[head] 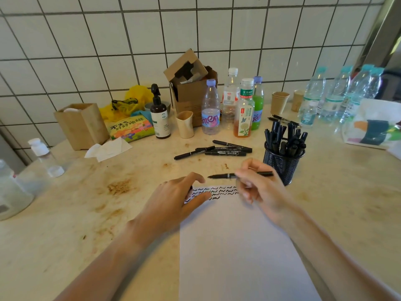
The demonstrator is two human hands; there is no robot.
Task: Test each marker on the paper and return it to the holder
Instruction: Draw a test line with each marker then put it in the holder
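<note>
Currently held: a black marker (239, 175) is pinched in the right hand (259, 187), lying level just above the far edge of the paper (234, 246), its tip pointing toward 9 o'clock.
Left grip: the left hand (173, 200) rests on the paper's far-left corner; a small dark thing, probably the cap, seems to be tucked under its curled fingers.
Step judged: capping after a test, or a test about to be made; which one cannot be told.
Done well: the paper should be kept pinned, a short squiggle added after the last row of squiggles (213, 193), and the cap pressed fully home.
Return: the marker belongs in the mesh holder (282, 165), at 2 o'clock from the right hand.
Untested, likely: loose markers (219, 149) lie on the counter (112, 205) at 12 o'clock from the paper.
Hidden: the squiggles' left end is covered by the left hand.
Hard to make out: the marker's labels are blurred.
</note>
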